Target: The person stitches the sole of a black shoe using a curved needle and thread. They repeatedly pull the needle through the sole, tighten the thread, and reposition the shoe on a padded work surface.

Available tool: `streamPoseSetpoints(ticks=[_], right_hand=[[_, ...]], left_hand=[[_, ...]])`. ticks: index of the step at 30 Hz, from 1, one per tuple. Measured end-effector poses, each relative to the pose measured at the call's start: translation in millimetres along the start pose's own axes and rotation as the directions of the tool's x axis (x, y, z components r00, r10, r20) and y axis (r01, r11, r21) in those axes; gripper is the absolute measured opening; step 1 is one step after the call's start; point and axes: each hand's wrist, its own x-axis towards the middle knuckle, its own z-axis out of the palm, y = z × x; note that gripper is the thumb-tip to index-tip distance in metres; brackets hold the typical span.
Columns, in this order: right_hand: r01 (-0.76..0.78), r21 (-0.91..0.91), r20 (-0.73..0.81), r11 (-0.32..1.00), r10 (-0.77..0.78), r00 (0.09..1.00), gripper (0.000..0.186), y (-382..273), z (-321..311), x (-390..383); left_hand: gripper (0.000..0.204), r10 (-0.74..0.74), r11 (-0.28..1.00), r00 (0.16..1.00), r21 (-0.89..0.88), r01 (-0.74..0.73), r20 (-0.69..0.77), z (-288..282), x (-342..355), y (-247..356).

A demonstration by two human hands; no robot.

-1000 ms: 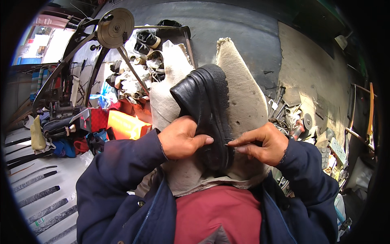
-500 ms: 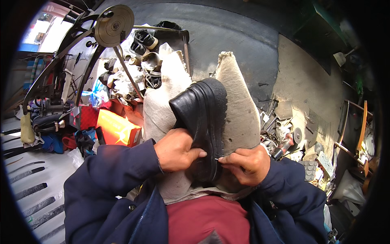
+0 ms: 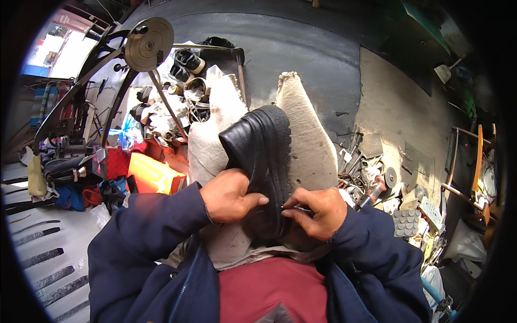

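A black leather shoe (image 3: 256, 145) lies over my lap, its opening toward the far left and its thick sole edge along the right side. My left hand (image 3: 231, 196) is closed on the shoe's near left part, the thumb pressed against the upper. At the right sole edge, my right hand (image 3: 320, 212) pinches a thin, needle-like metal tool between thumb and forefinger. Its bright tip touches or nearly touches the shoe; most of the tool is hidden by my fingers. Beneath the shoe, a thick beige cloth (image 3: 312, 142) covers my legs.
On the left stands a black metal machine with a round wheel (image 3: 149, 44). An orange box (image 3: 153, 173) and a pile of shoes (image 3: 188, 62) lie near it. To the right are a red-bodied grinder (image 3: 372, 191), scattered tools and scraps, and a sheet with round pads (image 3: 407, 222).
The shoe has tilted slightly, showing less of its sole edge. My right forefinger and thumb have shifted around the metal tool at that edge. The whole view has moved a little.
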Motion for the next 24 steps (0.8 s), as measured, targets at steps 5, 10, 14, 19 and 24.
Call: streamPoseSetpoints(ticks=[5,10,14,19,24], right_hand=[[0.095,-0.048,-0.03,0.994,-0.097,0.995,0.016,-2.9,-16.1,2.4],[0.13,-0.174,-0.037,0.976,-0.138,0.99,0.016,-9.4,-29.2,18.4],[0.102,-0.308,-0.032,0.946,-0.117,0.993,0.016,-15.4,-27.1,18.5],[0.022,-0.362,-0.088,0.932,-0.057,0.994,0.02,-17.5,-9.8,15.9],[0.016,-0.277,-0.052,0.961,-0.032,0.998,0.019,-16.5,-8.3,17.0]], left_hand=[[0.055,0.208,0.969,0.976,0.152,-0.197,-0.066,-15.6,2.4,11.4],[0.051,0.273,0.932,0.958,0.273,-0.24,-0.09,-42.2,9.9,25.1],[0.038,0.365,0.886,0.916,0.363,-0.289,-0.163,-58.6,-4.4,38.5],[0.022,0.543,0.734,0.825,0.565,-0.376,-0.157,-79.0,-26.4,47.9],[0.022,0.252,0.9,0.921,-0.279,-0.336,-0.296,-79.7,-45.3,43.7]])
